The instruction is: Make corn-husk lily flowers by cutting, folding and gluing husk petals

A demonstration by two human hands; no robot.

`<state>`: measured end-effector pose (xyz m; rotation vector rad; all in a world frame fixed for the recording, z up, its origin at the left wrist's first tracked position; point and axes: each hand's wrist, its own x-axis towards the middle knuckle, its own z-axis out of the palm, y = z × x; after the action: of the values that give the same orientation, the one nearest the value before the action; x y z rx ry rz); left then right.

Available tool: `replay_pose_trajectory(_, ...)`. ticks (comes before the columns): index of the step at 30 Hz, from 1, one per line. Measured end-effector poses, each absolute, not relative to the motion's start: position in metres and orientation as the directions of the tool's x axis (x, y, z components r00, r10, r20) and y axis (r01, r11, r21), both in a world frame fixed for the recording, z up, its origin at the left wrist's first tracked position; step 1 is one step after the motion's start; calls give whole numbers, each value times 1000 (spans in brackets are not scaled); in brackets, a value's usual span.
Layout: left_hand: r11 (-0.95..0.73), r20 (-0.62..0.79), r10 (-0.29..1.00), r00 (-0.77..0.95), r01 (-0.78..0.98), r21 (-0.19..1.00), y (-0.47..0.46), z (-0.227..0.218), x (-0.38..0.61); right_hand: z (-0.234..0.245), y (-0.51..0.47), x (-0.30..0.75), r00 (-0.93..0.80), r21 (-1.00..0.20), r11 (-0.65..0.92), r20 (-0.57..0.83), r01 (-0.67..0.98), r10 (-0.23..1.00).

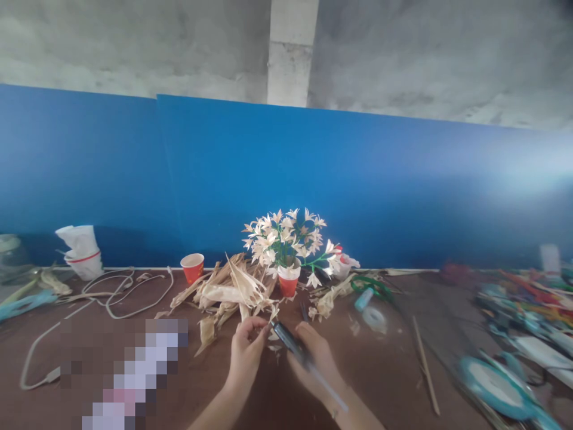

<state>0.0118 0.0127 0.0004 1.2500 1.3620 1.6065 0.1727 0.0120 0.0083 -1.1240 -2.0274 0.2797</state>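
Close to the middle of the table, my left hand [249,346] is closed, thumb and finger pinching a small pale husk flower [274,313]. My right hand [316,358] wraps around a black glue gun [289,339]; a pale glue stick [330,391] juts from its rear. The gun's tip points at my left fingertips, close to the flower's base; whether they touch I cannot tell. Just beyond my hands stands a red and white paper cup [287,280] holding a bunch of pale husk flowers [286,236] on green stems. Dry corn husks [228,289] lie piled left of it.
Further left are an orange-red paper cup [193,270], a looped white cable [111,295] and a white cup with tissue [85,263]. A pixelated patch covers the table's left front. Rightward lie tape [375,319], a thin stick [426,365], a blue ribbon roll [492,388] and blurred colourful clutter.
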Motion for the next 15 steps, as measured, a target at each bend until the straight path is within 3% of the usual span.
replay_pose_trajectory(6,-253,271,912,-307,97,963,14,-4,11,4,14,175,-231,-522,522,522,675,821)
replay_pose_trajectory(11,-253,280,912,-301,127,959,15,-6,8,18,14,201,-178,-479,364,389,799,904)
replay_pose_trajectory(13,-257,289,909,-302,142,956,15,-8,7,26,16,223,-101,-437,232,302,869,948)
replay_pose_trajectory(15,-262,299,904,-307,156,952,16,-10,6,31,20,249,73,-365,-2,181,931,981)
